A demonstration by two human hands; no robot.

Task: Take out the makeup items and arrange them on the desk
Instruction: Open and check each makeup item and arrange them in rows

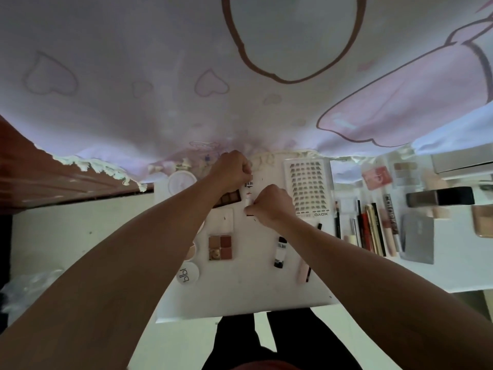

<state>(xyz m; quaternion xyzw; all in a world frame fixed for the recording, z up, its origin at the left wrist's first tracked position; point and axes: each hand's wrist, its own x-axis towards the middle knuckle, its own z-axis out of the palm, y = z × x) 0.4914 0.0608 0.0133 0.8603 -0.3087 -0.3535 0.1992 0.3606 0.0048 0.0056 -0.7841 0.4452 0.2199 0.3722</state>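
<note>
A small white tube (248, 194) with black lettering sits above the middle of the white bench (253, 295), held at both ends. Both forearms reach forward. The left hand (231, 170) is fisted, its grip pinching the tube's far end. The right hand (273, 205) has a curled grip closed on the near end. Just right lies a false-lash tray (309, 188). Nearer are a four-pan palette (220, 247) and a black-and-white tube (280, 252).
</note>
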